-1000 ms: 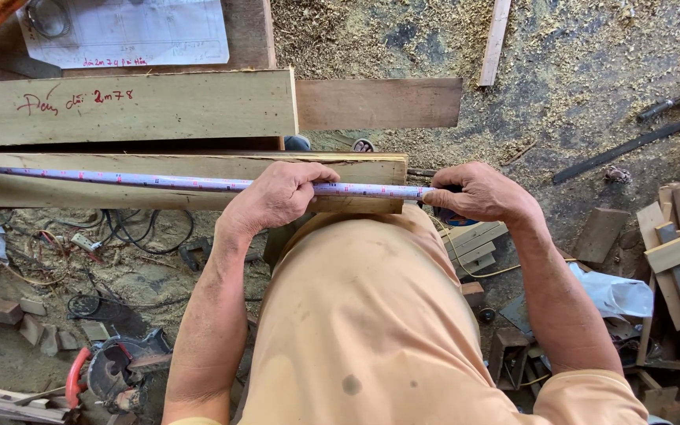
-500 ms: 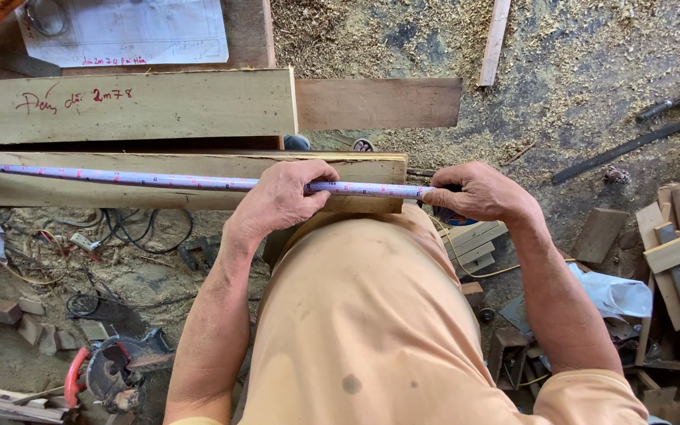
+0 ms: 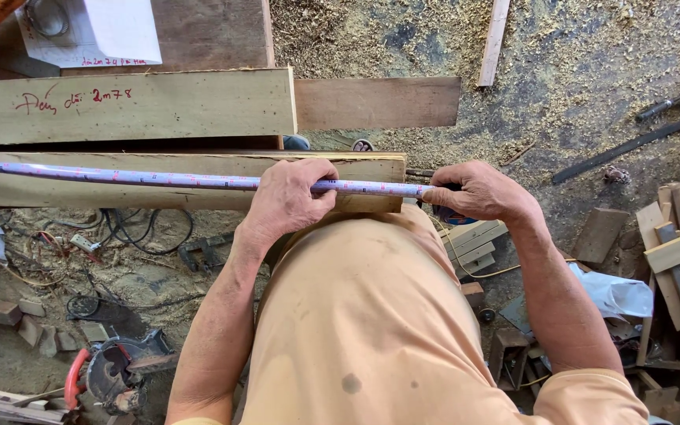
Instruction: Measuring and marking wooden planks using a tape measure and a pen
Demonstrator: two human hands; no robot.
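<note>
A pale tape measure blade [image 3: 120, 175] runs from the left edge along a long wooden board [image 3: 80, 193] to the board's right end. My left hand [image 3: 289, 197] presses the blade down on the board near that end, thumb and fingers closed over it. My right hand [image 3: 478, 191] sits just past the board's end, gripping the mostly hidden blue tape measure case [image 3: 454, 214].
A wider plank [image 3: 127, 106] with red writing lies beyond the board, a darker plank [image 3: 379, 102] to its right. A paper sheet [image 3: 96, 31] lies at top left. Circular saw [image 3: 116, 370] and cables on the floor left; offcuts [image 3: 674, 260] and a bar clamp [image 3: 639, 134] right.
My left hand slid a little to the right along the tape. The paper sheet at top left has folded or shifted, showing less of itself. My right hand stayed put.
</note>
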